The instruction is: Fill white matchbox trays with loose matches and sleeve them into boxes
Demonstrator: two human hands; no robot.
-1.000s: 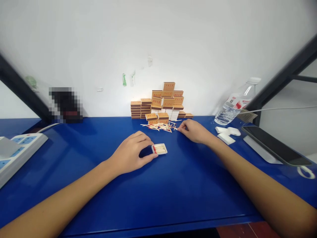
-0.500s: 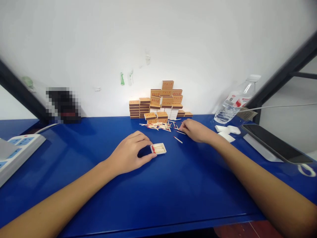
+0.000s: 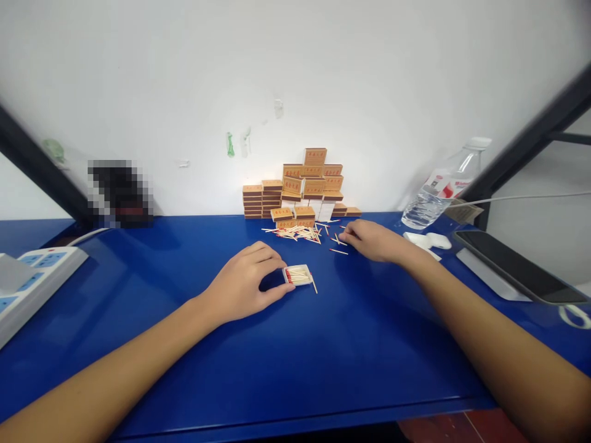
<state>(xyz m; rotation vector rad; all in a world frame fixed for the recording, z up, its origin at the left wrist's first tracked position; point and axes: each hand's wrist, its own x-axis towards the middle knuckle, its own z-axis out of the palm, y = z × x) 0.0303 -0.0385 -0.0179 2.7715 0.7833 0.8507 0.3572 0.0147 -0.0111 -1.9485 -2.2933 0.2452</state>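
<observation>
So the left hand [image 3: 247, 280] has a little white matchbox tray [image 3: 303, 281] by one end, thumb on the near side and fingers on the far side, with a gap just about as wide as the tray. The tray sits flat on the blue counter [image 3: 277, 363], open side up, with a layer of matches [image 3: 299, 275] in it. It runs roughly sideways, stretching away from those left fingers toward the right hand's side. The matches inside lie mostly the same way, red heads bunched at the end by the left fingers, bare sticks toward the other end.

Just past the tray's free end there's one stray match [image 3: 314, 285], slanted, red head up by the tray and stick angled back toward the person.

The right hand [image 3: 369, 240] is farther off, fingers pinched narrow and low over the counter; can't tell from here if there's a match between them. A few loose ones lie right by those fingertips, and a lone match [image 3: 338, 251] is slightly nearer the person, lying nearly sideways, head pointing left. Left of the right fingers is the messy match pile [image 3: 298, 234], with stacked matchboxes [image 3: 314, 184] behind it.
</observation>
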